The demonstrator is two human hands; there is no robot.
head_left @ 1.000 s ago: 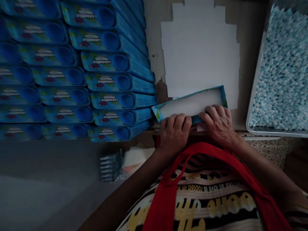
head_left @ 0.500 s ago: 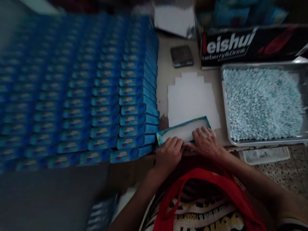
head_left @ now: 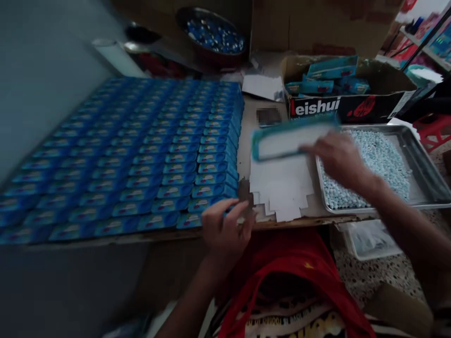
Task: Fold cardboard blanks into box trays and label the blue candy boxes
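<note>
My right hand [head_left: 340, 155] grips one end of a flat blue carton [head_left: 294, 137], its white inner side facing me. Motion blurs both, and the carton is raised above the white card sheets [head_left: 283, 188]. My left hand [head_left: 225, 223] is at the table's front edge with its fingers apart and curled, holding nothing. Beside it begin the tight rows of blue packs [head_left: 162, 166]. Just beyond my right hand, small pale blue pellets [head_left: 366, 173] lie in a metal tray [head_left: 423, 162].
A black printed cardboard box [head_left: 347, 105] with several blue packs inside stands at the back. Behind the rows is a round bowl [head_left: 214, 37] of shiny blue pieces. A small dark device [head_left: 268, 117] sits near the box. Below the table is a plastic container [head_left: 373, 239].
My right hand has lifted the carton away from the front edge, up and forward. My left hand has let go of it and moved slightly left. The view has tilted upward.
</note>
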